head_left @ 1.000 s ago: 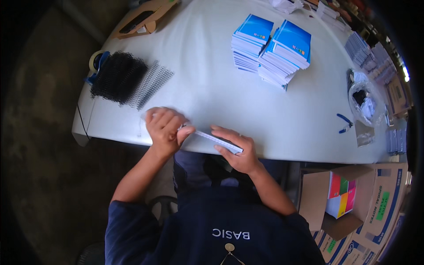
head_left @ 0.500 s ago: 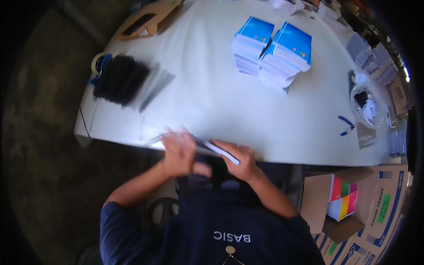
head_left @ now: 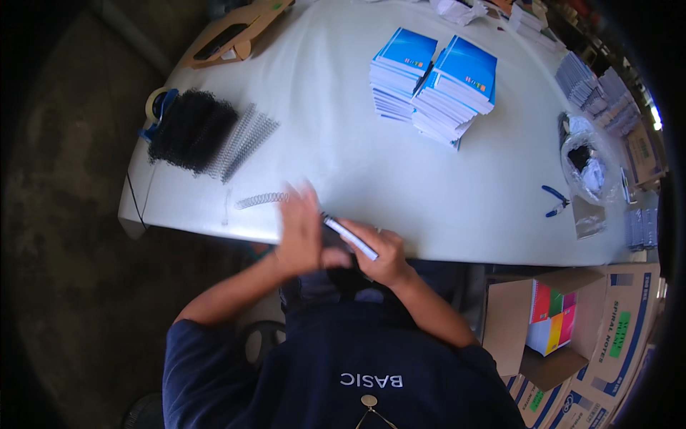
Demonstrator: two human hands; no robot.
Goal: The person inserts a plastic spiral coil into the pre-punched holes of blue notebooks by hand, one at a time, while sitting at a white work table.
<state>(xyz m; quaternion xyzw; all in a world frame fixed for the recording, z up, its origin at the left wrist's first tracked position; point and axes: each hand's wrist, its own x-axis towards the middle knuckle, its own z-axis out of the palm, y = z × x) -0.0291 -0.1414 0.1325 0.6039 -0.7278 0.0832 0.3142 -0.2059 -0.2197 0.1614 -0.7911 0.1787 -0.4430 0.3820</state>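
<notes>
Where wide tabletop (head_left: pixel 321 136) ends, right hand (head_left: pixel 388 256) holds notebook (head_left: pixel 356 242).

1. The widest open lane on the bench (head_left: pixel 321 129) runs between the grey wire coils (head_left: pixel 246 143) and the paired notebook stacks (head_left: pixel 432 89), from near edge toward far side.
2. A second open stretch lies right of the stacks, bounded by the blue-handled pliers (head_left: pixel 556 201) and plastic bag (head_left: pixel 593 164).
3. The two stacks stand tall with only a thin slot between them, too tight for a hand.
4. The far-left corner is blocked by the black coil heap (head_left: pixel 193 131), tape roll (head_left: pixel 152 107) and folded cardboard (head_left: pixel 239 32).
5. At the near edge, a loose coil (head_left: pixel 259 200), the blurred left grip (head_left: pixel 300 232) and the right grip (head_left: pixel 382 252), closed around a slim booklet (head_left: pixel 354 239), fill the middle.
6. Below right, an open carton's flap (head_left: pixel 504 322) stands beside the bench edge.
</notes>
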